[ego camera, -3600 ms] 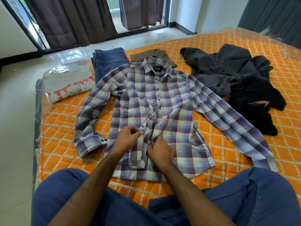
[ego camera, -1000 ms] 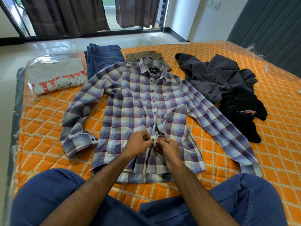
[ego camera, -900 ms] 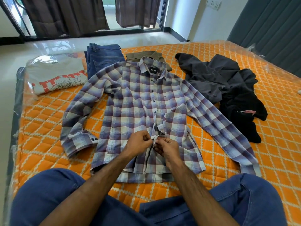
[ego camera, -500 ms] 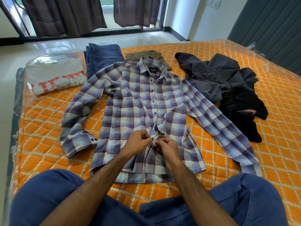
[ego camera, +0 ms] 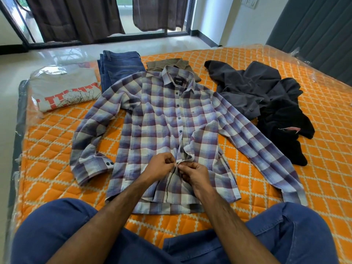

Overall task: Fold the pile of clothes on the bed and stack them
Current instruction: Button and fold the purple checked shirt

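A purple and white checked shirt (ego camera: 152,119) lies face up on the orange quilted bed (ego camera: 57,178), sleeves spread to both sides. My left hand (ego camera: 159,166) and my right hand (ego camera: 192,173) meet at the lower part of its button strip, each pinching an edge of the placket. The upper buttons are fastened. A loose dark grey garment (ego camera: 245,86) and a black garment (ego camera: 285,126) lie crumpled to the right. Folded blue jeans (ego camera: 118,67), a folded olive garment (ego camera: 169,63) and a folded grey printed T-shirt (ego camera: 64,90) sit at the far side.
My knees in blue jeans (ego camera: 57,225) fill the near edge of the bed. Clear plastic wrap (ego camera: 297,52) covers the mattress. Beyond the bed are a shiny tiled floor, dark curtains (ego camera: 76,18) and a glass door. A dark padded wall panel stands at the right.
Over 3.6 s my hands came together on the lower placket, which lay open and twisted before. In the last second they stay there with only small finger movements.
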